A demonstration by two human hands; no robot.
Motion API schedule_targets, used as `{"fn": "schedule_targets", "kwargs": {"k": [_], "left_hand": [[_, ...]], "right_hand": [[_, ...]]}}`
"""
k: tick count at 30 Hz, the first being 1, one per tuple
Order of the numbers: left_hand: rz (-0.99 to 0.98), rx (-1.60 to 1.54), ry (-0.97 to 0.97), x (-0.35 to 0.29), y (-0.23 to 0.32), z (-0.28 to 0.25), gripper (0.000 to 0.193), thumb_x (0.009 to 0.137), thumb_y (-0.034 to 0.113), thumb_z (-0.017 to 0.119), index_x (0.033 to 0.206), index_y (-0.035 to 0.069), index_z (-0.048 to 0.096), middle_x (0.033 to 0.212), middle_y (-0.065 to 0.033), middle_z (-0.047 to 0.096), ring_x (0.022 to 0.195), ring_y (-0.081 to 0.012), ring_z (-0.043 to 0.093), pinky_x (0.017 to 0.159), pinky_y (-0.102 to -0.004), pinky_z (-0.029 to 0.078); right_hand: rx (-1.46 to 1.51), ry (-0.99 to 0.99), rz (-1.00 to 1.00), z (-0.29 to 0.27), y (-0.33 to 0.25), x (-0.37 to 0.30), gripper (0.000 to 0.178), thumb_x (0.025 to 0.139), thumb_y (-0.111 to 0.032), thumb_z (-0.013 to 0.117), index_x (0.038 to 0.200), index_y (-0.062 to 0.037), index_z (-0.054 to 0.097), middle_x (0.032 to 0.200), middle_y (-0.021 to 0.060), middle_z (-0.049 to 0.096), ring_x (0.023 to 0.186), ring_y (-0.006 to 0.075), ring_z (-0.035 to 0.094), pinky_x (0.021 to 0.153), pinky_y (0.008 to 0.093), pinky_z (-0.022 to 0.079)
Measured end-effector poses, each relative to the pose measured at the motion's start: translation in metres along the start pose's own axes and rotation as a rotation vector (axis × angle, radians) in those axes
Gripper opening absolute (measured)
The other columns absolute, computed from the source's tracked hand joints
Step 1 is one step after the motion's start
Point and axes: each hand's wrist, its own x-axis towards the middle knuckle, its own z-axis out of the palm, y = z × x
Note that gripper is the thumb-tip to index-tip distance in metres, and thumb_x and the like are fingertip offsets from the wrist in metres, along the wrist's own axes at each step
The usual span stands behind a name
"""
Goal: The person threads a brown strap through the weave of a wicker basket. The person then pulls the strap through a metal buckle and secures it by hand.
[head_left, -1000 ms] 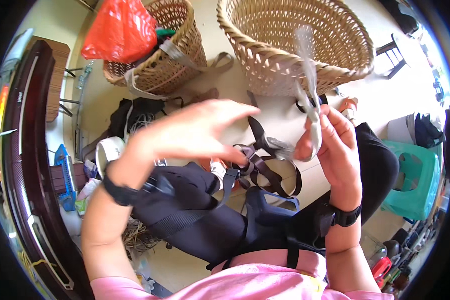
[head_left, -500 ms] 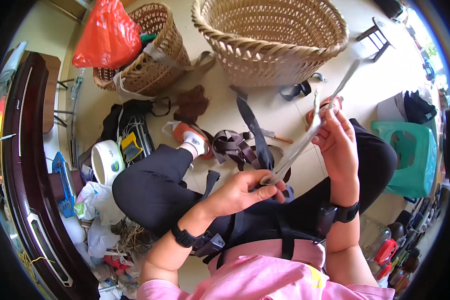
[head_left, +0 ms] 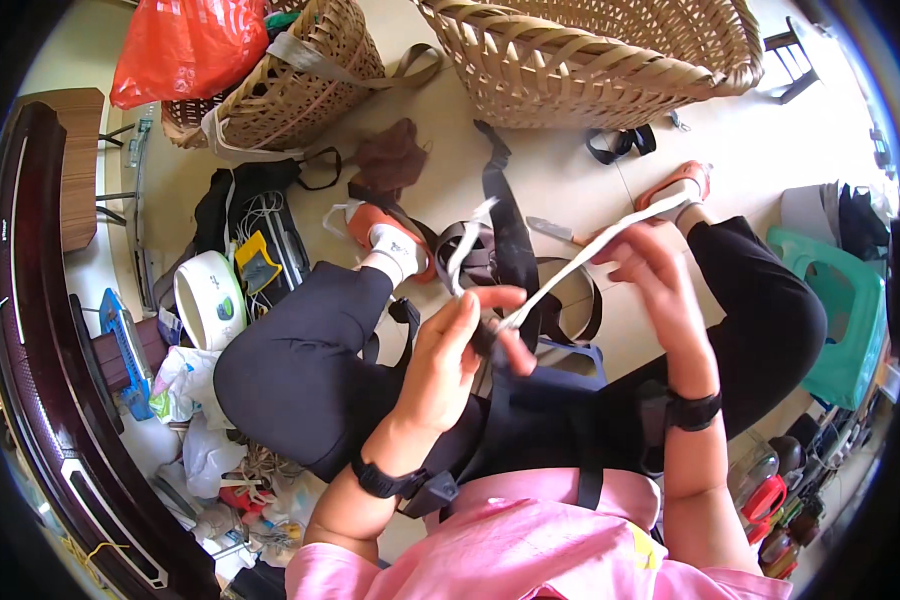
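Note:
My left hand [head_left: 455, 350] pinches one end of a thin white strap [head_left: 570, 265] above my lap. The strap runs up and to the right to my right hand [head_left: 655, 270], which grips its other part. A short loose end [head_left: 467, 240] of the strap curls up above my left hand. Under both hands lie dark webbing straps [head_left: 510, 250] on the floor between my legs in black trousers.
A large woven basket [head_left: 590, 60] stands ahead, a smaller one [head_left: 290, 90] with a red plastic bag [head_left: 185, 45] to its left. A white helmet-like object [head_left: 208, 300], bags and cords lie at my left. A green plastic stool [head_left: 840, 310] is at my right.
My left hand came down from in front of the camera to my lap and took hold of the white strap. The strap now stretches slanting between both hands.

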Motion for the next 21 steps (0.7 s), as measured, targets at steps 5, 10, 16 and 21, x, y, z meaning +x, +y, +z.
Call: {"fn": "schedule_targets", "kwargs": {"k": [5,10,16,21], "left_hand": [[0.074,-0.078,-0.043,-0.047,0.034,0.005,0.049,0.109,0.041,0.037,0.086,0.001,0.054,0.064,-0.0093,0.054,0.041,-0.0084,0.037,0.044,-0.0220,0.038],[0.082,0.101,0.192,-0.086,0.055,0.000,0.051,0.110,0.040,0.033,0.068,0.012,0.043,0.046,0.0023,0.036,0.034,-0.0114,0.034,0.063,-0.0379,0.051],[-0.013,0.636,0.215,-0.073,0.069,-0.022,0.040,0.103,0.035,0.058,0.083,0.000,0.063,0.064,0.0010,0.054,0.051,-0.0037,0.046,0.050,-0.0194,0.038],[-0.086,1.022,0.085,-0.042,0.093,-0.028,0.032,0.103,0.031,0.059,0.093,0.002,0.064,0.068,0.0003,0.058,0.055,-0.0050,0.055,0.052,-0.0215,0.043]], "right_hand": [[-0.805,-0.307,-0.640,0.075,0.009,0.004,0.069,0.071,0.000,0.070,0.137,-0.0089,0.052,0.138,0.0160,0.052,0.136,0.0361,0.045,0.106,0.0503,0.041],[-0.820,-0.284,-0.696,0.100,0.032,0.043,0.042,0.077,-0.009,0.073,0.117,-0.0123,0.060,0.114,0.0082,0.061,0.120,0.0273,0.056,0.096,0.0437,0.044],[-1.086,-0.460,-0.600,0.087,0.069,0.037,0.028,0.087,-0.019,0.068,0.115,-0.0125,0.067,0.110,0.0048,0.065,0.107,0.0233,0.063,0.091,0.0389,0.050],[-0.909,-0.445,-0.525,0.071,0.091,0.039,0.030,0.088,-0.017,0.067,0.117,-0.0103,0.067,0.114,0.0079,0.067,0.109,0.0271,0.064,0.092,0.0390,0.051]]}}
